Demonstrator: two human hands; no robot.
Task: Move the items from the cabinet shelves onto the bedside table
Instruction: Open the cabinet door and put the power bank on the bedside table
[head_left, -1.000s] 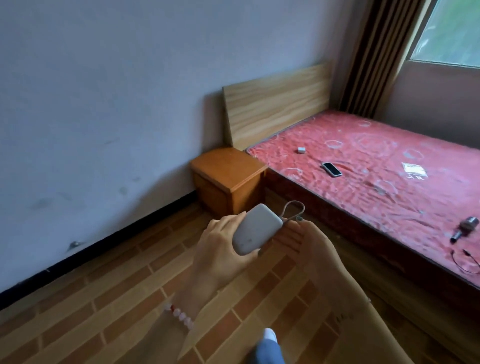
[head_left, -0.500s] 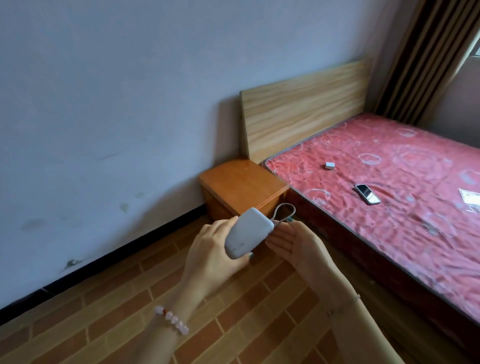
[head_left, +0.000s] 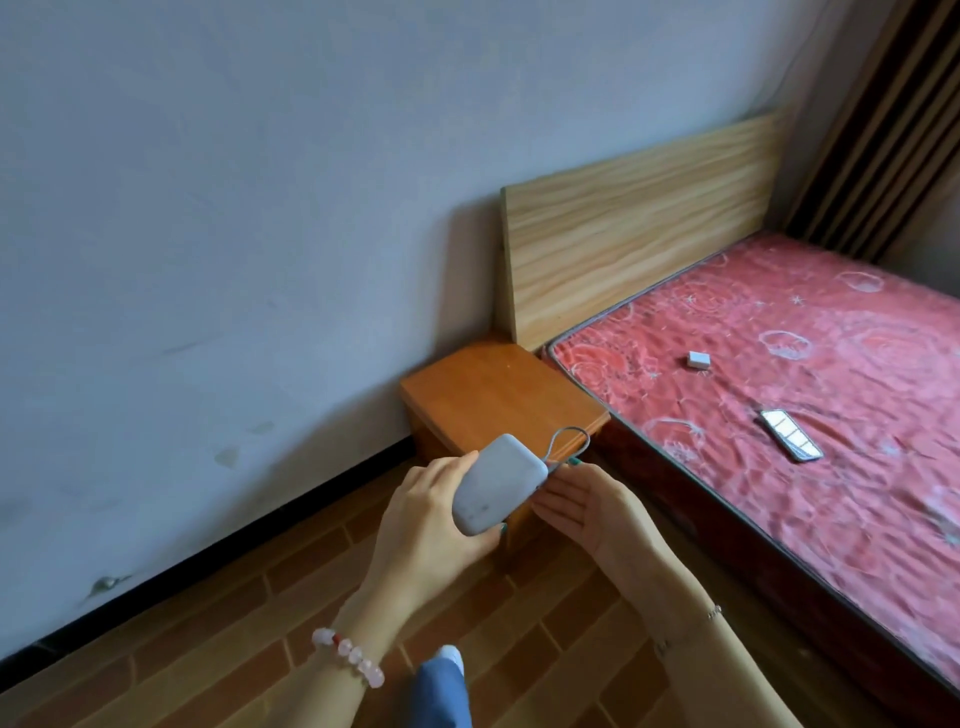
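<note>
A pale grey power bank (head_left: 496, 486) with a short looped cord (head_left: 569, 441) is held in front of me, just short of the bedside table. My left hand (head_left: 426, 519) grips its body from the left side. My right hand (head_left: 582, 506) pinches the cord at the power bank's right end. The orange wooden bedside table (head_left: 493, 397) stands against the wall beside the bed, and its top is bare. The cabinet is out of view.
A bed with a red patterned mattress (head_left: 810, 405) and a light wooden headboard (head_left: 639, 223) fills the right side. On the mattress lie a phone (head_left: 790, 441) and a small white box (head_left: 698, 359). The floor is brown brick-pattern flooring. A striped curtain (head_left: 883, 124) hangs at the far right.
The view has closed in on the bedside table and swung left. Both hands carried the power bank toward the table, keeping the same hold.
</note>
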